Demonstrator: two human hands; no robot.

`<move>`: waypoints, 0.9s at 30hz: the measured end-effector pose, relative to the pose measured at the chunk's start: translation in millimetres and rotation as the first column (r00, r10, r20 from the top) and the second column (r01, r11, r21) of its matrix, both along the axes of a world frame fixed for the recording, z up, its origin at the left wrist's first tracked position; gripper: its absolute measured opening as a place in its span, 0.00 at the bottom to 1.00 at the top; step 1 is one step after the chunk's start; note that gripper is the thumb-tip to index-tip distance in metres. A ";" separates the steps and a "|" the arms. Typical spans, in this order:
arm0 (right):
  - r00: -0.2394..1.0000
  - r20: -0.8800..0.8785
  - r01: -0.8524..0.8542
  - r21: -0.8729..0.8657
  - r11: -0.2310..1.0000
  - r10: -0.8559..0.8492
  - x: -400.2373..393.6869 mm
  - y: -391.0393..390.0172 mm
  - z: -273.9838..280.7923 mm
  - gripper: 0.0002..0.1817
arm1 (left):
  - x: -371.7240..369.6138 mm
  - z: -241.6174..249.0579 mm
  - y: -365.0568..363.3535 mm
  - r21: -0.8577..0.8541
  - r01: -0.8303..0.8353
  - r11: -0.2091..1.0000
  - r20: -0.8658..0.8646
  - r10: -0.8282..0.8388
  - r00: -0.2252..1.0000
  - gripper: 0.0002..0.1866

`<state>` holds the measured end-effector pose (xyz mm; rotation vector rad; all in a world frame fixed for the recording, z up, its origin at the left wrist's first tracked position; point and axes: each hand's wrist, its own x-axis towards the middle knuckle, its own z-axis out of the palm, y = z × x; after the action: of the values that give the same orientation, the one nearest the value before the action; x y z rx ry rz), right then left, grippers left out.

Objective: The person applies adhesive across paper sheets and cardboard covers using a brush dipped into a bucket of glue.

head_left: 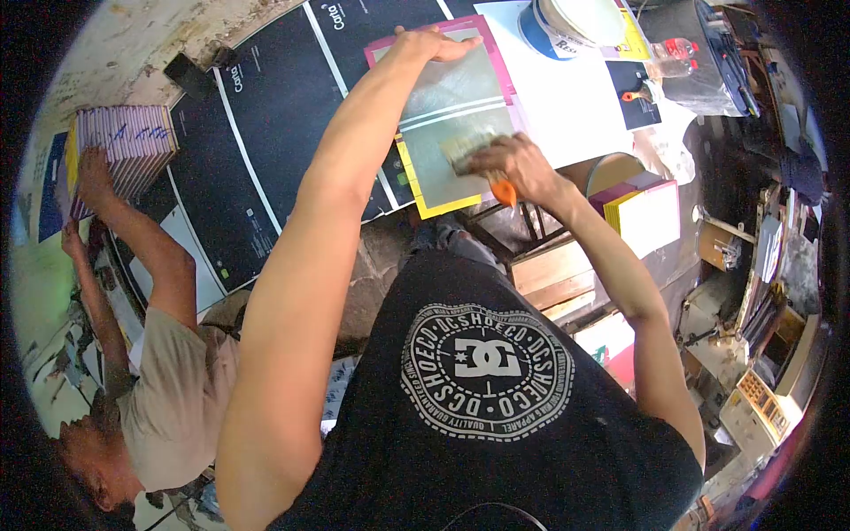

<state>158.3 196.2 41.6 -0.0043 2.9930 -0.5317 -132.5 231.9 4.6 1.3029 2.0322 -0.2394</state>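
Note:
Two grey-green panels (456, 133), parted by pale strips, lie on the table with pink and yellow borders showing around them. My left hand (434, 44) rests flat near the far edge of the upper panel, fingers stretched out. In my right hand (515, 166) is a wide brush (504, 192) with an orange handle end. My fingers are wrapped round it, and its pale bristles touch the lower panel. A white-and-blue tub (553, 35) stands to the right of the panels, at the back, on white sheets (571, 106).
Black printed sheets (283, 115) cover the table to the left. There, another person (173, 389) has a hand on a stack of books (128, 146). Bottles (675, 57) and a second orange-handled brush (636, 95) are at right. A yellow-edged stack (642, 212) sits below them.

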 end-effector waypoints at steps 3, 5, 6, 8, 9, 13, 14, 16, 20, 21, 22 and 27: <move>0.992 0.096 -0.080 0.001 0.997 0.080 57.1 -17.9 20.1 0.20 | 0.7 -2.6 -3.8 0.027 -0.026 0.999 0.021 0.025 0.999 0.50; 0.972 0.220 -0.086 -0.014 0.996 0.087 65.8 -8.8 36.8 0.18 | -0.2 -5.4 -2.5 0.041 -0.036 0.998 0.021 0.035 0.999 0.50; 0.956 0.282 -0.074 -0.014 0.997 0.075 60.7 -1.9 52.6 0.17 | -0.3 -4.9 -3.5 0.043 -0.041 0.998 0.019 0.040 0.999 0.50; 0.970 0.244 0.050 -0.188 0.981 -0.003 51.5 17.9 60.6 0.21 | -0.1 0.9 -1.9 0.012 -0.046 0.999 0.047 0.046 0.998 0.49; 0.997 0.040 0.069 -0.087 0.994 -0.066 33.5 20.5 69.8 0.20 | 1.8 4.6 0.6 -0.004 -0.040 0.999 0.059 0.040 0.997 0.49; 0.996 0.022 0.082 0.012 0.997 -0.083 -22.8 64.2 36.5 0.16 | 7.8 -1.0 7.6 0.015 -0.092 0.996 0.028 0.091 0.995 0.48; 0.991 0.119 0.055 0.050 0.997 -0.061 -20.9 68.0 23.6 0.15 | 3.1 -15.5 10.3 0.029 -0.088 0.996 0.056 0.086 0.995 0.48; 0.993 0.106 0.061 -0.039 0.997 -0.056 6.7 55.7 15.2 0.16 | -3.0 -39.3 16.5 0.045 -0.068 0.997 0.096 0.064 0.993 0.47; 0.950 0.311 0.030 -0.011 0.999 -0.025 82.2 36.8 21.9 0.19 | -0.9 -18.0 8.9 0.053 -0.045 0.998 0.039 0.043 0.998 0.45; 0.988 0.145 -0.059 0.035 0.998 0.053 100.8 36.5 23.9 0.19 | 3.5 0.8 1.7 0.055 -0.051 0.997 0.001 0.051 0.999 0.45; 0.979 0.202 -0.043 0.000 0.999 0.042 108.4 29.6 40.4 0.19 | 4.9 4.4 -5.9 0.122 -0.032 0.992 -0.026 0.035 0.999 0.44; 0.860 0.123 0.496 -0.437 0.751 -0.496 135.8 42.8 70.1 0.16 | 13.1 -37.4 -102.7 0.786 -0.264 0.560 0.129 0.268 0.955 0.32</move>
<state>294.1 238.9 111.7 0.7765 2.7622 -1.2768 -119.4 129.2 -32.8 1.4252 2.3998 0.9426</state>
